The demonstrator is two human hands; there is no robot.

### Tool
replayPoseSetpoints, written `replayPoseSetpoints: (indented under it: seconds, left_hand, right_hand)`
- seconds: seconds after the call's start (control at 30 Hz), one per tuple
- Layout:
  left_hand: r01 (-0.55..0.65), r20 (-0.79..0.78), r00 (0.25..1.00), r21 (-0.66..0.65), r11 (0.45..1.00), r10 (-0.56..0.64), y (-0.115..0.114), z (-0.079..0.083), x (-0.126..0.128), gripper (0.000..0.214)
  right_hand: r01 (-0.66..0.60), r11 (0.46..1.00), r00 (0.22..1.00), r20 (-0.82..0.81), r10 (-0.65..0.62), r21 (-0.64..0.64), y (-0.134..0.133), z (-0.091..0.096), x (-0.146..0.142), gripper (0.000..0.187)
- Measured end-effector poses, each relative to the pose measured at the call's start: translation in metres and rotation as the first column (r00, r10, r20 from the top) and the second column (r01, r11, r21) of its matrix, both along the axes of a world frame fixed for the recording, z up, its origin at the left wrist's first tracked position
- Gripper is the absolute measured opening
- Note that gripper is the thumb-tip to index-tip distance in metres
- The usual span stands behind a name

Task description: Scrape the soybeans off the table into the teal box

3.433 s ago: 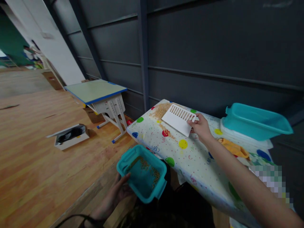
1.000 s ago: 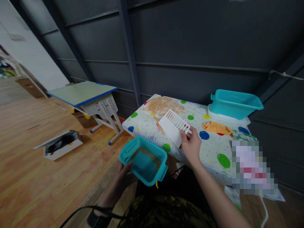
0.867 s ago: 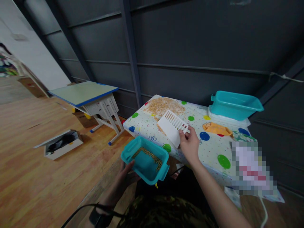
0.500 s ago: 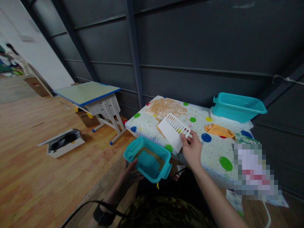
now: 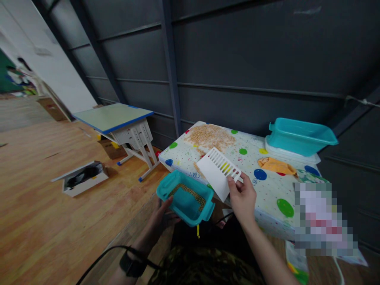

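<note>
In the head view, the only one here, the right hand (image 5: pixel 244 198) pinches a white slotted board (image 5: pixel 212 174) by the corner of its slotted end, thumb on the upper face and the other fingers bent around behind. The board is tilted above the near edge of the bench (image 5: pixel 268 194), toward the left half, its plain side lowest. It looks thin, light and stiff, likely smooth plastic; the solid rim beside the slots should give the surest hold, since the slot bars may flex. The left hand (image 5: pixel 162 215) grips a teal tub (image 5: pixel 185 202), thumb over the wall nearest it and the remaining fingers mostly hidden underneath. This tub is off the bench, just outside the near edge by the left corner, with grains (image 5: pixel 192 192) banked along its far side. It seems rigid and fairly light so loaded, though the loose contents could slide if it tips; the rim, or a hand under the base, suits it. Spilled grains (image 5: pixel 208 136) spread near the bench's far left corner; toward the right end, a second teal tub (image 5: pixel 301 138) stands at the far edge, an orange cloth (image 5: pixel 277 166) in front.
</note>
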State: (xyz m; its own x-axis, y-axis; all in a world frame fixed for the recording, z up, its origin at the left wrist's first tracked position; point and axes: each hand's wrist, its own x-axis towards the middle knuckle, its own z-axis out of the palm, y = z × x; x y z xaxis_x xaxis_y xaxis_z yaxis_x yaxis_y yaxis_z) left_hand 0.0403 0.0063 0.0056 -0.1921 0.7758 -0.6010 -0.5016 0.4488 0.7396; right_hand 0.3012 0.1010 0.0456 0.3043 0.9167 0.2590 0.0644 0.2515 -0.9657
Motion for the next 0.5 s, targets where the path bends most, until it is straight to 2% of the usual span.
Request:
replayPoseSetpoints:
  seconds: [0.17, 0.5]
  left_hand:
    - [-0.017, -0.032, 0.999, -0.031, 0.999, 0.016, 0.0, 0.005, 0.005, 0.064]
    - [-0.008, -0.014, 1.0, -0.024, 1.0, 0.008, -0.001, 0.008, 0.005, 0.058]
  right_hand:
    - [-0.013, 0.999, 0.999, -0.04, 0.011, -0.037, -0.018, 0.001, 0.004, 0.063]
    - [-0.066, 0.997, 0.994, -0.094, 0.063, -0.027, -0.035, 0.004, -0.013, 0.057]
